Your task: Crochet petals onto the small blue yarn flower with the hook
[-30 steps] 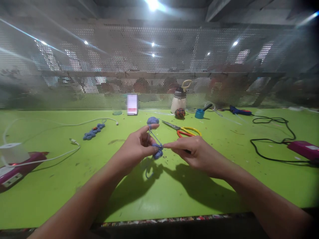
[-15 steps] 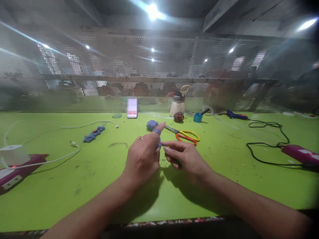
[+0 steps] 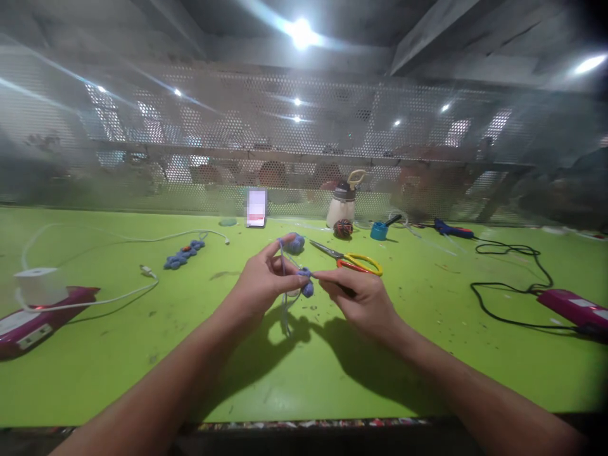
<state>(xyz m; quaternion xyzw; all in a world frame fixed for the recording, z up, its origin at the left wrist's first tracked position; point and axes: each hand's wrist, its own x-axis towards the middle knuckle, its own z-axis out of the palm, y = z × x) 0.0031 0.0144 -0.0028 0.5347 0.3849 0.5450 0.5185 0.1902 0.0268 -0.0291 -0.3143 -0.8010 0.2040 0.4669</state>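
The head view shows a green table [image 3: 109, 373] beneath the left hand [image 3: 266, 278], pinching thumb against fingers, and the right hand [image 3: 363, 294], closed narrowly. Beyond lie scissors [image 3: 340, 256] and a yarn ball [image 3: 296, 244]. The knobbly yarn piece [image 3: 308, 289] is in the left pinch, above the table; it should be light, soft, squashy, best held by its worked edge. The right fingertips grip a slim tool [image 3: 313, 275], mostly hidden.
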